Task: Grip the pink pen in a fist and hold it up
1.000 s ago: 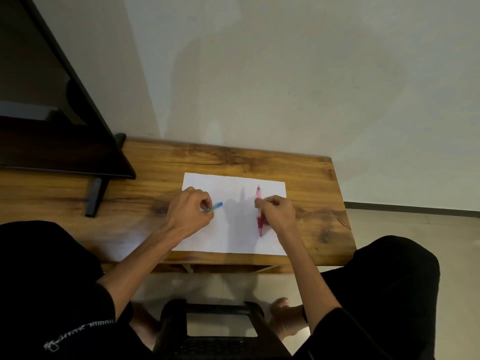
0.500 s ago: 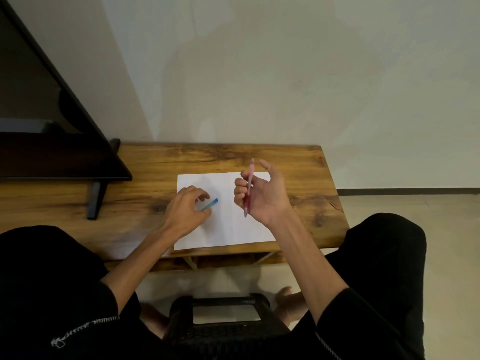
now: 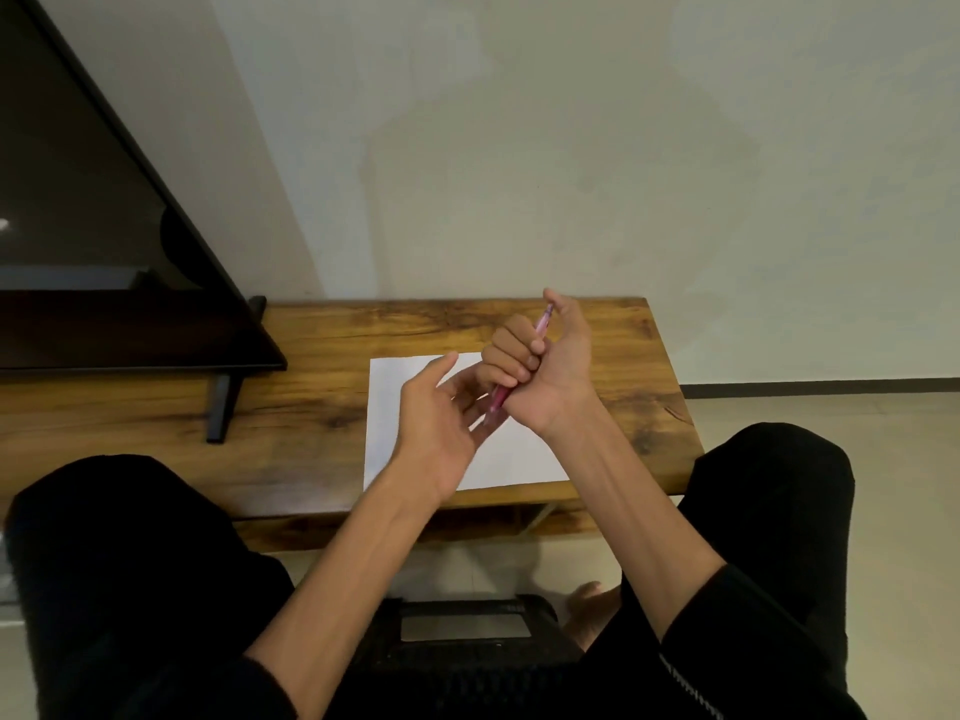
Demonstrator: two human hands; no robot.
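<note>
right hand: my right hand (image 3: 545,371) is up off the table, palm turned toward me, fingers curled around a pink pen (image 3: 519,366). So it's properly gripping it, not just touching.

pink pen: sits in my right fist on a slant, one end poking out near my thumb up top, the other end pointing down and left out of the bottom of the fist, over the paper. It's in the air, not touching the sheet as far as I can see.

left hand: my left hand (image 3: 439,428) is raised too, just beside the right one. Fingers are loose and mostly straight, thumb sticking up, holding nothing that I can see. The fingertips are right by the lower end of the pen; can't really tell if they touch it, it's a bit blurry there.

paper: plain white sheet of paper (image 3: 384,402) lying flat on the table, under both hands, its near edge close to the table's front edge.

table: low wooden table (image 3: 311,397) against the wall, lots of dark grain.

TV: black TV (image 3: 78,226) at the left end of the table, one of its stand feet (image 3: 221,407) planted on the wood, well apart from the paper.

me: sitting in front, knees in black on both sides, a black stool (image 3: 462,626) down between them.
</note>
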